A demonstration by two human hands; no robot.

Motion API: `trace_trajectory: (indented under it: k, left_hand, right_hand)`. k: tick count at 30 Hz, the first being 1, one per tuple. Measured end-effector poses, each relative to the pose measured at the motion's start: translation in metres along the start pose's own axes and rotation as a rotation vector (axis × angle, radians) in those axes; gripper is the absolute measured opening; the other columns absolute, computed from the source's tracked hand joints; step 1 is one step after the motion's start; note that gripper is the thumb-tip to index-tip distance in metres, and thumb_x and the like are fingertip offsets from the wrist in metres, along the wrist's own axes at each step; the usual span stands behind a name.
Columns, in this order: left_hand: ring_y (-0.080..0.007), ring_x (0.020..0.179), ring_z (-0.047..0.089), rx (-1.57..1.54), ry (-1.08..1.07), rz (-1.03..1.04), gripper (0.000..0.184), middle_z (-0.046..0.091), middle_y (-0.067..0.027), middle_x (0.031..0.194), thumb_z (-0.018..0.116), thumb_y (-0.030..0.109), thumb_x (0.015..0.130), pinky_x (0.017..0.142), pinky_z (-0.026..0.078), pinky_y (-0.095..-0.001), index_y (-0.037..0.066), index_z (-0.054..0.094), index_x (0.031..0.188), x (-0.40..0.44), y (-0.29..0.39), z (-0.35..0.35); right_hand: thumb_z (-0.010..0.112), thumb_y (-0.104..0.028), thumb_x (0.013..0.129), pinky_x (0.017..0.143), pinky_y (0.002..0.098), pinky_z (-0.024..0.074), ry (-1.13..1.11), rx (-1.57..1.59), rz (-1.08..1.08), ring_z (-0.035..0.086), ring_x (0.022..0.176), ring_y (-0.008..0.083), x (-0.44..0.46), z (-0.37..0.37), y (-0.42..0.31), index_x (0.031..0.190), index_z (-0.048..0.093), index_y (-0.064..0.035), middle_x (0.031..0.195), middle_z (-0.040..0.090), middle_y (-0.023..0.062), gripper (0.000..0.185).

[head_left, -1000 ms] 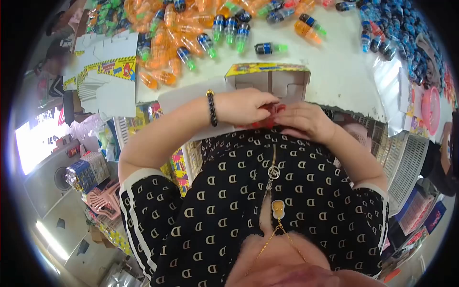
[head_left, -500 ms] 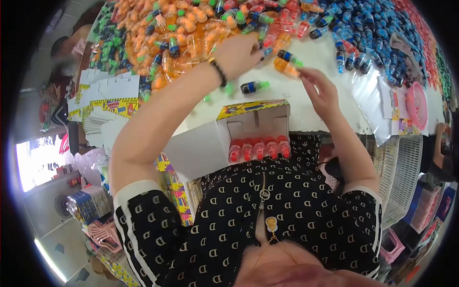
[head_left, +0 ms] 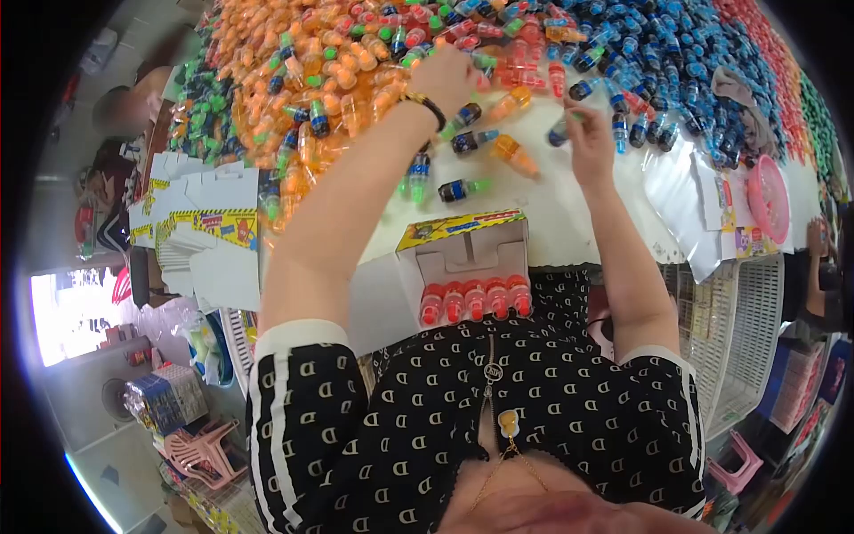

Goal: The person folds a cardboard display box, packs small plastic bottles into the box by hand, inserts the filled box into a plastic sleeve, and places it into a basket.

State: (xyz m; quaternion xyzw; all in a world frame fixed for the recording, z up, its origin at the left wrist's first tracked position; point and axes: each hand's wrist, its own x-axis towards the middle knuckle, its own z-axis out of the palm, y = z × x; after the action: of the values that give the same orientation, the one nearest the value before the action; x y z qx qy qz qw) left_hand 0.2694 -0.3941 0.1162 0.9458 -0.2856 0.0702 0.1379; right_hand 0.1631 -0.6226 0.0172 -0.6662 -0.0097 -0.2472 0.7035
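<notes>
My left hand [head_left: 445,78] reaches over the near edge of the mixed bottle pile, fingers curled down; whatever is in them is hidden. To the right, my right hand [head_left: 589,147] has its fingers pinched beside a blurred dark-blue bottle [head_left: 559,133], which appears to be in its grip. Between the hands lie loose small bottles: a dark one with a blue cap [head_left: 473,141], an orange one [head_left: 515,155] and a dark one with a green cap [head_left: 463,190]. Close to my body stands an open carton [head_left: 445,260] with a row of red bottles [head_left: 476,304].
Orange bottles [head_left: 347,62] heap at the back left, blue ones [head_left: 676,44] at the back right. Flat cartons [head_left: 209,227] are stacked on the left. A pink basin [head_left: 770,200] sits at right, above a white crate [head_left: 738,329]. Other people are at both sides.
My left hand has moved slightly back and left over the pile. My right hand has moved back from the orange bottle, toward the blue heap. Several loose bottles between the hands have shifted.
</notes>
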Motion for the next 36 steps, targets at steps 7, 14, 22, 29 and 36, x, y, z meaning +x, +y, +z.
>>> trace_trajectory:
  k: [7,14,22,29,36]
  left_hand:
    - [-0.0222,0.073,0.064,-1.000,0.341,-0.325,0.031,0.063,-0.0087,0.078,0.051,0.029,0.096,0.067,0.053,-0.0344,0.001,0.063,0.093,-0.033,-0.011,-0.062]
    - [-0.0180,0.071,0.063,-1.089,0.124,-0.459,0.024,0.065,-0.0078,0.083,0.055,0.026,0.094,0.061,0.051,-0.0305,0.004,0.062,0.099,-0.068,-0.027,-0.083]
    - [-0.0257,0.087,0.063,-0.197,-0.362,-0.035,0.017,0.062,-0.0103,0.086,0.058,0.021,0.088,0.072,0.052,-0.0375,0.008,0.064,0.096,-0.110,-0.058,-0.066]
    - [-0.0287,0.091,0.061,0.207,-0.497,0.482,0.017,0.058,-0.0103,0.098,0.064,0.015,0.079,0.077,0.051,-0.0405,0.011,0.067,0.095,-0.142,-0.073,-0.023]
    - [-0.0255,0.084,0.060,-0.105,-0.102,0.461,0.017,0.058,-0.0094,0.095,0.067,0.016,0.080,0.073,0.050,-0.0366,0.006,0.063,0.094,-0.136,-0.057,-0.056]
  right_hand:
    - [0.068,-0.013,0.083,0.081,0.0347,0.0482,-0.648,-0.521,-0.070,0.061,0.093,0.0261,-0.019,0.045,-0.068,0.109,0.055,-0.0068,0.103,0.062,0.0098,0.030]
    - [0.072,-0.013,0.078,0.080,0.0364,0.0487,-1.022,-0.787,-0.172,0.061,0.094,0.0260,-0.024,0.066,-0.053,0.107,0.058,-0.0083,0.095,0.063,0.0096,0.033]
    - [0.064,-0.012,0.077,0.076,0.0378,0.0459,-1.027,-0.754,-0.466,0.059,0.092,0.0232,-0.023,0.120,-0.089,0.097,0.064,-0.0113,0.086,0.059,0.0057,0.019]
    - [0.059,-0.010,0.077,0.071,0.0358,0.0426,-1.289,-0.991,-1.088,0.058,0.085,0.0210,-0.036,0.159,-0.058,0.090,0.065,-0.0164,0.081,0.056,0.0032,0.015]
    - [0.073,-0.005,0.069,0.066,0.0367,0.0469,-0.919,-0.642,-0.597,0.059,0.080,0.0241,-0.018,0.110,-0.114,0.099,0.067,-0.0100,0.087,0.060,0.0027,0.031]
